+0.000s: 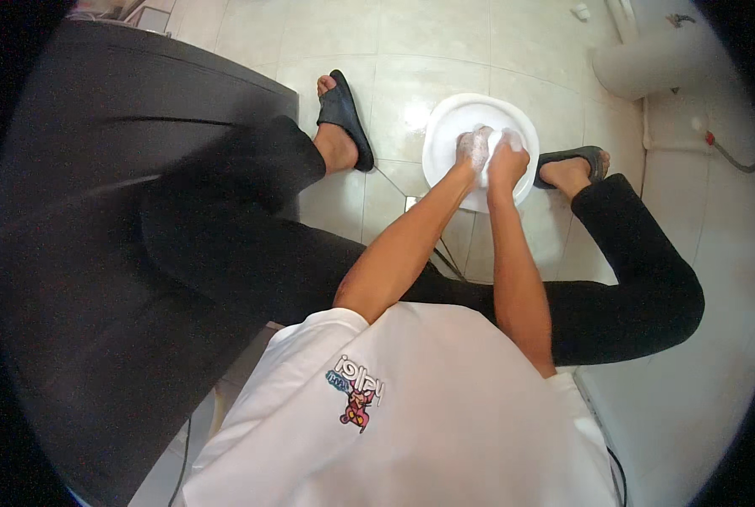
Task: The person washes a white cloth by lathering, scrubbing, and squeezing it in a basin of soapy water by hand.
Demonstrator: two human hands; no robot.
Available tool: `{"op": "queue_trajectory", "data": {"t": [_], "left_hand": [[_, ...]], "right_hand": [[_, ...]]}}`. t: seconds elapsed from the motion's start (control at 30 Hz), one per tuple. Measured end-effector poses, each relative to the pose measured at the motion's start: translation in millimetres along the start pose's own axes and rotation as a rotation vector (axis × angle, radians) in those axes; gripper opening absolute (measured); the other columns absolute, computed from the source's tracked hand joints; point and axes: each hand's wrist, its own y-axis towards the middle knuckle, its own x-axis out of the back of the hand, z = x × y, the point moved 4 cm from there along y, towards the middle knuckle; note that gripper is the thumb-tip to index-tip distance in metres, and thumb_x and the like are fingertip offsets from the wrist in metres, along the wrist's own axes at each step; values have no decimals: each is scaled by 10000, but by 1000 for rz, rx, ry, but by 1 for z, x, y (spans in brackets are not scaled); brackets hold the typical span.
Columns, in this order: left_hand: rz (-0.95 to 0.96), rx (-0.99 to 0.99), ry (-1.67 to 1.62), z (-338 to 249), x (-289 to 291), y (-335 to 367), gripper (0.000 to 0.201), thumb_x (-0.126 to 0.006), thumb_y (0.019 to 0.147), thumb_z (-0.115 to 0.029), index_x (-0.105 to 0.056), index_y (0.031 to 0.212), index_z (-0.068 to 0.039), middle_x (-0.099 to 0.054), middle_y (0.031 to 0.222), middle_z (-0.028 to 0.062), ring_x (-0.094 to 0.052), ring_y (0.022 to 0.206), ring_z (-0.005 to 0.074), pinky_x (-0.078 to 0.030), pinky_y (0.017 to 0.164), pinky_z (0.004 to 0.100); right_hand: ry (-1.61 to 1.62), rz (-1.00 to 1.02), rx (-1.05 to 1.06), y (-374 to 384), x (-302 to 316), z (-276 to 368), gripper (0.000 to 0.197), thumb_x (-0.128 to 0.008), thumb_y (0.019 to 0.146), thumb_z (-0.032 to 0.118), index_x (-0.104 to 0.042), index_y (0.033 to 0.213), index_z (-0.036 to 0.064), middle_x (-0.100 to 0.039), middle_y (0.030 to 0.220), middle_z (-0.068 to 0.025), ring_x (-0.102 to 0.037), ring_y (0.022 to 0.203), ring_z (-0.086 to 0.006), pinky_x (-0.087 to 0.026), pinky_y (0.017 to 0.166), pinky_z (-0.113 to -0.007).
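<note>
A round white basin (433, 152) stands on the floor between my feet. Both hands meet above it, covered in white suds. Between them is a soapy white cloth (492, 145); foam blurs its outline, so its exact kind cannot be told. My left hand (470, 152) is closed against the cloth's left side, its fingers partly hidden by lather. From the right, my right hand (508, 167) wraps round the same cloth with bent fingers. What lies in the basin below the hands is mostly hidden.
A dark cabinet (166, 76) fills the left side. Black slippers (344, 118) are on my feet at either side of the basin. Pale tiles (327, 42) cover the floor. At the far right are a white rounded fixture (648, 63) and a hose with a red fitting (710, 138).
</note>
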Motion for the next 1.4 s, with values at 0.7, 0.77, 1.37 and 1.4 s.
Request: {"op": "queue_trajectory", "data": {"t": [0.7, 0.77, 1.37, 1.4], "left_hand": [[311, 130, -364, 82, 30, 89, 377, -376, 994, -363, -579, 1135, -79, -626, 1056, 81, -614, 931, 217, -516, 832, 377], [336, 189, -389, 84, 33, 88, 391, -371, 996, -378, -568, 1156, -80, -624, 1074, 83, -615, 944, 220, -517, 836, 377], [291, 219, -369, 64, 38, 63, 486, -351, 990, -463, -507, 1264, -93, -599, 1171, 110, -607, 1023, 242, -519, 858, 383], [304, 232, -367, 62, 40, 59, 480, -353, 990, -457, -511, 1258, -92, -603, 1162, 108, -608, 1020, 242, -521, 854, 383]], "right_hand": [[-213, 158, 420, -65, 11, 24, 350, -663, 800, 298, -671, 893, -39, -652, 872, -273, -632, 857, -431, -480, 785, -476], [-294, 180, 465, -90, 16, 28, 335, -663, 802, 311, -678, 863, -19, -651, 840, -266, -634, 819, -432, -482, 754, -481], [-373, 303, 489, -105, 6, 46, 365, -652, 783, 323, -663, 803, -41, -650, 824, -262, -628, 812, -437, -482, 753, -511], [-416, 334, 558, -113, 6, 50, 381, -653, 780, 345, -665, 785, -37, -650, 793, -255, -632, 781, -437, -486, 740, -511]]}}
